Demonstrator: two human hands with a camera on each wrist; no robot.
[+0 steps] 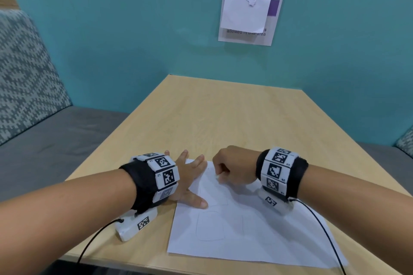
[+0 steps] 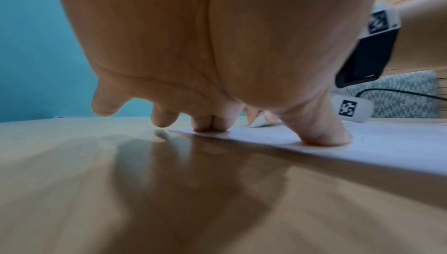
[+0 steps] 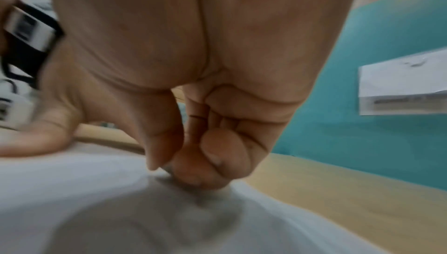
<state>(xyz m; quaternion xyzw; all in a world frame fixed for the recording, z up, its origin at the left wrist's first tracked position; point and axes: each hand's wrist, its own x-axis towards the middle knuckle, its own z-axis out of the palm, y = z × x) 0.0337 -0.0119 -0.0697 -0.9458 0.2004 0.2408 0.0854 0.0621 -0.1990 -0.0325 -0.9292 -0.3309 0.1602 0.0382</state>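
Note:
A white sheet of paper with faint pencilled outlines lies on the light wooden table near its front edge. My left hand lies flat and spread on the sheet's far left corner, thumb and fingertips pressing the paper down. My right hand is curled just right of it, on the sheet's far edge. It pinches a small white object, maybe an eraser, against the paper. In the right wrist view the curled fingers hide that object.
A teal wall with a paper notice stands behind the table. A grey bench seat with a patterned cushion runs along the left. Black cables trail from both wrist units over the table's front edge.

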